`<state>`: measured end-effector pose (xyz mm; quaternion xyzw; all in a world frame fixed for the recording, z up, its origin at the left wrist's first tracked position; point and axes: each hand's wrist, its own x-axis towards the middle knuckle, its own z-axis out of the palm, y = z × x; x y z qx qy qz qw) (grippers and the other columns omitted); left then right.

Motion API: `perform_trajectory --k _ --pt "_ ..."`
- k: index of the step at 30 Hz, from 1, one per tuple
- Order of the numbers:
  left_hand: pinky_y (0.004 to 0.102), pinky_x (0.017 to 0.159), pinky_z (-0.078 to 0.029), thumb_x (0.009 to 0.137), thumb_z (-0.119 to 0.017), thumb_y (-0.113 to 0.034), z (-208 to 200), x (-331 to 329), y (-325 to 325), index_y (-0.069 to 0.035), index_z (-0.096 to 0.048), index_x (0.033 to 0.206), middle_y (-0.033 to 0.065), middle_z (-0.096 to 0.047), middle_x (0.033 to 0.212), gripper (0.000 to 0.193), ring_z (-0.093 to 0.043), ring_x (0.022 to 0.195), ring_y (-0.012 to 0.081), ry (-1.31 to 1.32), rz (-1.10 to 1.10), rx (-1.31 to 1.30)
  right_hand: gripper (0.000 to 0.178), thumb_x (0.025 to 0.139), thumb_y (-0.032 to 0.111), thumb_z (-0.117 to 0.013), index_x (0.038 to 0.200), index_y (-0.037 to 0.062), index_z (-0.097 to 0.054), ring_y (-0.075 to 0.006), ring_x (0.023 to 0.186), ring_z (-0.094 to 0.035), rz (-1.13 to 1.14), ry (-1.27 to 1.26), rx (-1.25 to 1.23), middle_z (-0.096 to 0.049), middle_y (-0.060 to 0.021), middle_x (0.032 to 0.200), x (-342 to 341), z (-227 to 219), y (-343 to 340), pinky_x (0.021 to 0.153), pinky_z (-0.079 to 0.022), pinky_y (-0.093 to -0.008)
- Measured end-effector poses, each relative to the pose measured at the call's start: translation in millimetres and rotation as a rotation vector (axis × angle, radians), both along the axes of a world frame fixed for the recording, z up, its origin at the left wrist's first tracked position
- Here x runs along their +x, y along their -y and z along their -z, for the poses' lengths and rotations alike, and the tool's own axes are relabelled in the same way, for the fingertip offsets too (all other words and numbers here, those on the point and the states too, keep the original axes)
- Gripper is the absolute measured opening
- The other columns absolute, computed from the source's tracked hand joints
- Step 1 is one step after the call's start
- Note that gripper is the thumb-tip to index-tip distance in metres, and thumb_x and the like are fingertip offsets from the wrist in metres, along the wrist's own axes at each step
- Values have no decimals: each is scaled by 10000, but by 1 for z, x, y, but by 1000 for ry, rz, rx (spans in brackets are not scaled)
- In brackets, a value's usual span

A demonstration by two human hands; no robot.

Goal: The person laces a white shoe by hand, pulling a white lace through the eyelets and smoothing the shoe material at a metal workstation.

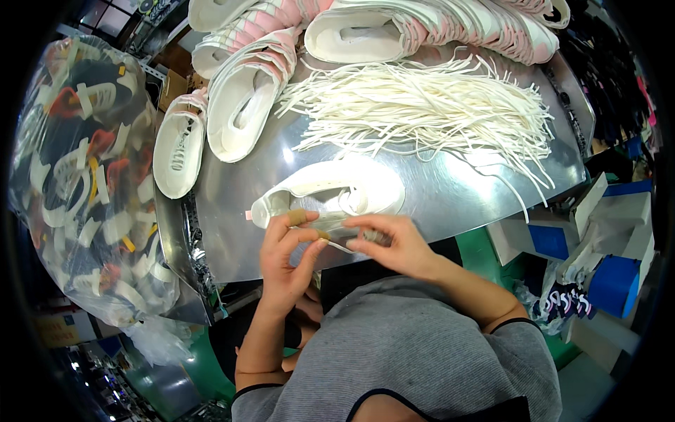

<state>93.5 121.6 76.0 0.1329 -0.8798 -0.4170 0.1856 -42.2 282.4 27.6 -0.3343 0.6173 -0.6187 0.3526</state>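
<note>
Left hand (285, 261) pinches a lace (339, 246); right hand (399, 247) curled, grip cannot be told. Shoe (376, 184) present, lacing unconfirmed; loose laces (429, 105) heaped, further shoes (450, 32) stacked

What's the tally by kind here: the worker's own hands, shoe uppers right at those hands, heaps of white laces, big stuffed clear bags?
Left hand and right hand: 2
White shoe upper: 1
Heap of white laces: 1
Stuffed clear bag: 1
Total: 5
</note>
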Motion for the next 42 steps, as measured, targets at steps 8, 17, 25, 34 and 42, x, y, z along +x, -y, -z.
perform_trajectory --k 8,17,25,34,42 --pt "333 911 -445 866 -628 2 14 1 -4 -10 -630 987 115 -653 1085 122 -584 1034 240 47 -24 -49 157 879 191 -684 948 52 -657 -213 692 -614 -110 -40 -20 -652 -88 808 12 26 3 655 -476 -320" --pt "392 856 -408 842 -711 -134 16 -49 -10 -51 -583 1167 131 -676 972 359 -613 889 320 204 -96 -574 118 830 132 -708 931 86 -668 -233 685 -630 -92 -227 -74 -634 -62 836 2 41 -14 617 -498 -333" --pt "361 763 -519 843 -698 -71 35 -49 11 -91 -213 1539 179 -707 910 848 -678 775 268 312 -202 80 126 798 27 -712 912 51 -664 -182 640 -617 152 -272 -71 -634 -50 1025 -28 37 -12 569 -488 -288" --pt "255 793 -473 867 -665 -13 20 -20 23 -22 -234 1527 95 -559 1309 789 -546 779 96 265 -134 174 128 810 -6 -702 923 46 -670 -80 569 -537 93 -331 -232 -638 -60 1139 -25 23 -2 482 -412 -227" --pt "288 794 -494 874 -659 -20 -8 -20 21 -23 -253 1520 85 -621 1121 763 -574 788 113 167 -110 131 166 791 -49 -709 931 33 -676 -68 585 -538 112 -427 -299 -628 -84 1145 -26 7 0 480 -408 -216"
